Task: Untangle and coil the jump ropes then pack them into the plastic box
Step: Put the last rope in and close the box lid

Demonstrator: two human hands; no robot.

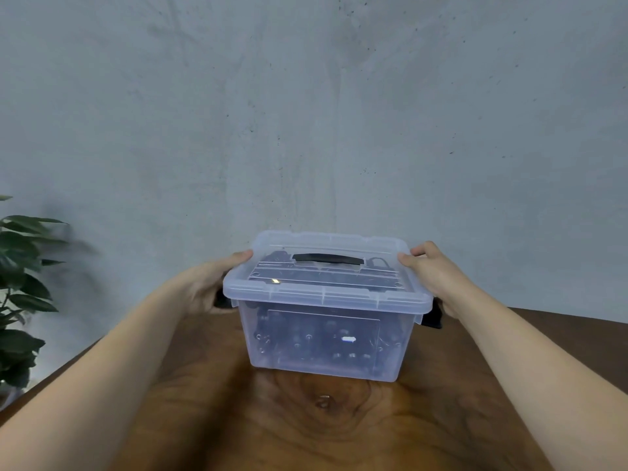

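A clear plastic box [326, 348] stands on the wooden table [306, 426], its lid [326, 287] on top with a black carry handle [328, 259]. Dark jump ropes [316, 338] show dimly through the front wall. My left hand [207, 283] grips the box's left end, thumb on the lid edge and fingers over the black side latch [222, 299]. My right hand [438, 277] grips the right end the same way, thumb on the lid corner, above the other black latch [433, 317].
A grey concrete wall [306, 113] rises just behind the table's far edge. A leafy green plant [20, 290] stands at the left, beyond the table's corner. Bare wood lies in front of the box.
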